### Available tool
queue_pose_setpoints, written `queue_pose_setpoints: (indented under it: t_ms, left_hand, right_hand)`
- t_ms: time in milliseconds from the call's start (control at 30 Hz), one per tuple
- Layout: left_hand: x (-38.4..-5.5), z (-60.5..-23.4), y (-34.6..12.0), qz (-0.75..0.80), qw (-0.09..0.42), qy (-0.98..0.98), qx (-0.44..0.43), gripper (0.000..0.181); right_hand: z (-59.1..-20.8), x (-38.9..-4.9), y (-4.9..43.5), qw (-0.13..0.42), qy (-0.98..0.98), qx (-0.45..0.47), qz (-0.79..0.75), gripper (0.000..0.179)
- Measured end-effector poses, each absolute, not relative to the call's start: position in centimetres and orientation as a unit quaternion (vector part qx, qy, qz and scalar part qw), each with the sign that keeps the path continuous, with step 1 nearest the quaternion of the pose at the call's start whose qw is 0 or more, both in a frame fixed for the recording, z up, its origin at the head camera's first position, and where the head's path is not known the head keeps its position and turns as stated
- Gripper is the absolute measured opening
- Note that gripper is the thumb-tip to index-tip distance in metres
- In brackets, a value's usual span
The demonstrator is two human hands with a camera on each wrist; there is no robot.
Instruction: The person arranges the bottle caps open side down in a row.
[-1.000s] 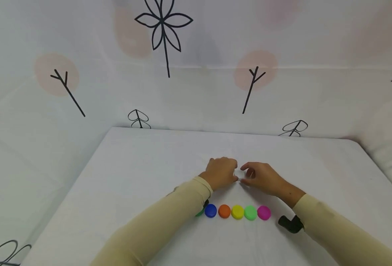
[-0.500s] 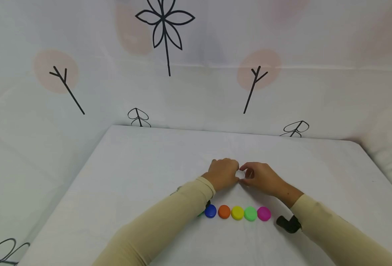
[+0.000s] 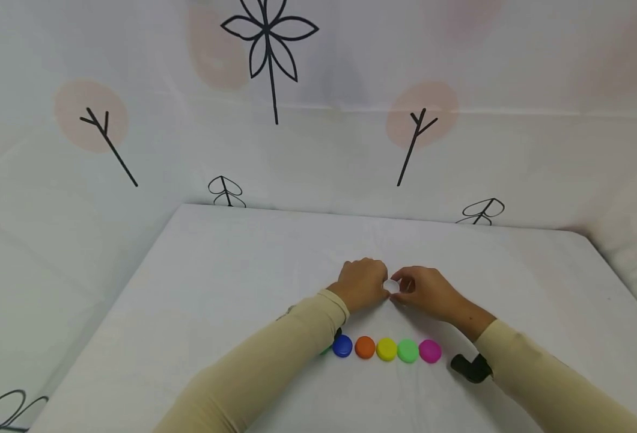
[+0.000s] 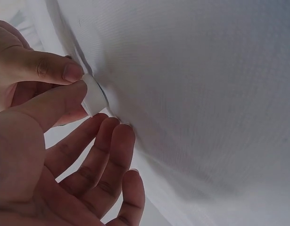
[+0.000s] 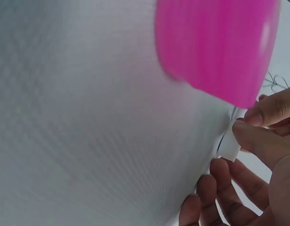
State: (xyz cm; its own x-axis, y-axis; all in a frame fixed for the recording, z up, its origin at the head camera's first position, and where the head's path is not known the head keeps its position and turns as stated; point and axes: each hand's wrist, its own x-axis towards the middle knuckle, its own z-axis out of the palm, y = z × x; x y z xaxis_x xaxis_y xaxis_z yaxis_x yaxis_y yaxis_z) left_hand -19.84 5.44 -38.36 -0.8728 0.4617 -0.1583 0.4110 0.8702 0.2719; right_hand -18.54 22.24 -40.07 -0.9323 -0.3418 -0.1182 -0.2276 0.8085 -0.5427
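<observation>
A small white round cap (image 3: 391, 286) is held between both hands above the white cloth (image 3: 275, 252). My left hand (image 3: 360, 281) pinches its left side; in the left wrist view the thumb presses on the cap (image 4: 95, 98) and the other fingers curve below. From the opposite side my right hand (image 3: 425, 291) grips it between thumb and fingers. The right wrist view shows the white cap (image 5: 228, 143) edge-on under a thumb, close over the cloth.
Nearer the body runs a row of coloured round caps: blue (image 3: 342, 346), orange (image 3: 365, 347), yellow (image 3: 386, 349), light green (image 3: 407, 351) and pink (image 3: 430, 351). A darker green cap (image 3: 326, 350) is partly hidden by the left sleeve (image 3: 275, 337). A patterned curtain (image 3: 324, 150) hangs behind.
The white cap has tilted so that its round face now shows between the hands; earlier only its thin edge was visible. The hands have moved slightly closer together; the row of caps is unchanged.
</observation>
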Motion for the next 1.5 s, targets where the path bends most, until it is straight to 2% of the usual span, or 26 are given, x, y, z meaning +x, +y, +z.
queue_pose_setpoints:
  t_ms: [333,600,833,1067,1233,1500]
  left_hand:
    - [-19.7,-38.5,5.6,0.113,0.093,0.96,0.238,0.023]
    - [-19.7,-37.6,4.8,0.161,0.072,0.949,0.262,0.029]
    - [-19.8,-36.7,4.2,0.204,0.097,0.94,0.255,0.029]
    - [-19.7,-36.1,3.8,0.244,0.125,0.934,0.23,0.026]
    - [-19.8,-36.0,3.5,0.261,0.115,0.931,0.229,0.024]
    - [-19.8,-36.2,3.2,0.289,0.086,0.921,0.246,0.024]
  right_hand:
    - [-39.9,-18.2,22.8,0.094,0.942,-0.161,-0.278,0.033]
    - [-38.4,-18.0,23.0,0.073,0.943,-0.163,-0.281,0.033]
    - [-37.7,-18.0,22.8,0.061,0.94,-0.162,-0.294,0.032]
    - [-37.5,-17.9,22.5,0.074,0.934,-0.146,-0.316,0.035]
    - [-37.5,-17.8,22.5,0.08,0.928,-0.142,-0.336,0.037]
    - [-37.5,-18.0,23.0,0.159,0.882,-0.103,-0.432,0.038]
